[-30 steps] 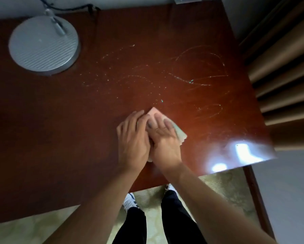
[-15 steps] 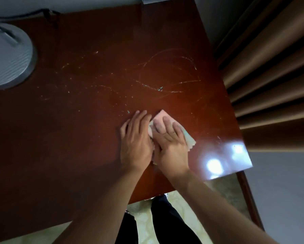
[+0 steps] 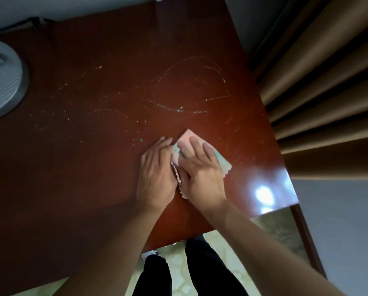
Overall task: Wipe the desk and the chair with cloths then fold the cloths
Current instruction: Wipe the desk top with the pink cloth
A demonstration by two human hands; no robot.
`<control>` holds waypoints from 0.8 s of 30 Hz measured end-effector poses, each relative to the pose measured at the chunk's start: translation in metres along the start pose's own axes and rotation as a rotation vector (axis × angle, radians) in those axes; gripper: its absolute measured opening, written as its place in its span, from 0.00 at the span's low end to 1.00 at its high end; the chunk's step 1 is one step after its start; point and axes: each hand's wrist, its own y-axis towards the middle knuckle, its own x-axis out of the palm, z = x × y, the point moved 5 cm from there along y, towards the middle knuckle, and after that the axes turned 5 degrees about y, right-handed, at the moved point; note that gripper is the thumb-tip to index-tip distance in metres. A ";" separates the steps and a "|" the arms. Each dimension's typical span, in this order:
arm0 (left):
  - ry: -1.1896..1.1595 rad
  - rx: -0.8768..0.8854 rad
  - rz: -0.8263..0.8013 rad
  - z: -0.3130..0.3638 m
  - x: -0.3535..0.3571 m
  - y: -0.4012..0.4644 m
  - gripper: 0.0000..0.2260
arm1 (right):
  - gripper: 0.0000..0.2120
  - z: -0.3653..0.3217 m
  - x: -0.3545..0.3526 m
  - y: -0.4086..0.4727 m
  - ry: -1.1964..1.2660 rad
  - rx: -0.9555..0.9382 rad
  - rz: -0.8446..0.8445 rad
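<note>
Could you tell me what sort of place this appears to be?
Probably a bedroom or hotel room, though that is a guess: a dark red wooden desk with a round grey lamp base stands beside heavy tan curtains, on a pale patterned floor.

Bare forearms, black trousers — white shoe below.

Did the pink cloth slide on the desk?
No. The pink cloth sits the same way below the long scratch; only the camera turned.
</note>
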 end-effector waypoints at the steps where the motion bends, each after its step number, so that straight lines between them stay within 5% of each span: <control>1: -0.002 -0.004 0.013 0.000 0.000 0.000 0.13 | 0.11 0.006 -0.005 0.002 -0.006 -0.039 0.020; 4: 0.032 0.019 -0.015 0.005 -0.001 -0.001 0.18 | 0.19 0.065 -0.032 0.004 -0.051 0.098 0.076; 8: 0.078 0.077 -0.038 0.009 0.001 -0.001 0.19 | 0.15 0.105 -0.068 0.007 -0.152 0.310 0.142; 14: -0.006 0.088 -0.013 0.031 0.003 0.020 0.15 | 0.15 0.025 -0.018 0.019 -0.040 0.042 0.036; 21: 0.099 0.109 -0.057 0.048 0.018 0.023 0.18 | 0.18 0.146 -0.078 0.012 -0.167 0.421 0.136; 24: 0.099 0.049 -0.060 0.049 0.016 0.028 0.17 | 0.18 0.117 -0.067 0.021 -0.263 0.356 0.036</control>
